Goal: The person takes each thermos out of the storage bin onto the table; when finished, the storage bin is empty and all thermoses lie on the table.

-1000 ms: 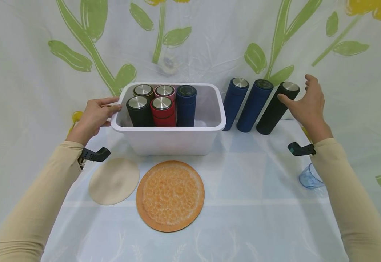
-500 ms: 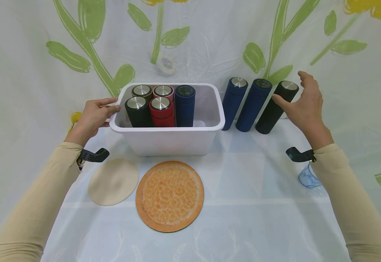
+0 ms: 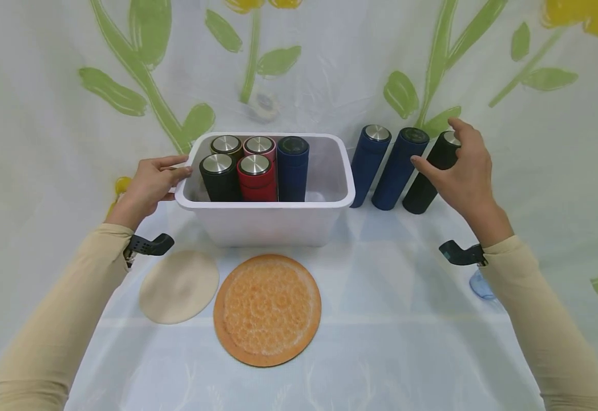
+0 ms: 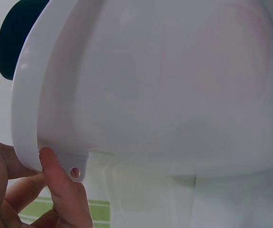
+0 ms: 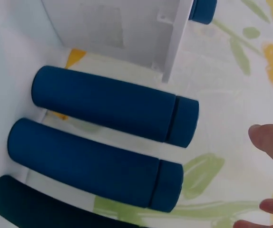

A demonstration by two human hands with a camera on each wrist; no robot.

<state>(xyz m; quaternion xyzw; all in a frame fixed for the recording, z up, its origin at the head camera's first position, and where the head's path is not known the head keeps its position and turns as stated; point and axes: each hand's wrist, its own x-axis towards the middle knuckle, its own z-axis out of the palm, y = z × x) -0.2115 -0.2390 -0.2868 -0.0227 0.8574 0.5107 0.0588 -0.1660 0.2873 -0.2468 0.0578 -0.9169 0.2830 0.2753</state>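
My left hand (image 3: 147,185) grips the left rim of a white plastic bin (image 3: 263,225). In the left wrist view a finger curls under the rim (image 4: 29,109), beside a small tab with a hole. Inside the bin stand several thermos bottles: a black one (image 3: 222,185), a red one (image 3: 258,185), a navy one (image 3: 293,177) and two more behind. My right hand (image 3: 460,171) is held with thumb and fingers apart, overlapping a black thermos (image 3: 419,197) in the head view. Left of that stand two navy thermoses (image 3: 396,171), one with a silver lid top (image 3: 368,162).
A round orange-brown mat (image 3: 268,311) and a round beige mat (image 3: 180,287) lie before the bin. A blue glass (image 3: 481,285) is partly hidden by my right sleeve. A flower-patterned sheet (image 3: 330,68) hangs behind.
My right hand has moved left, from beside the black thermos to across its upper part, toward the navy ones. The left hand and the bin have stayed in place.
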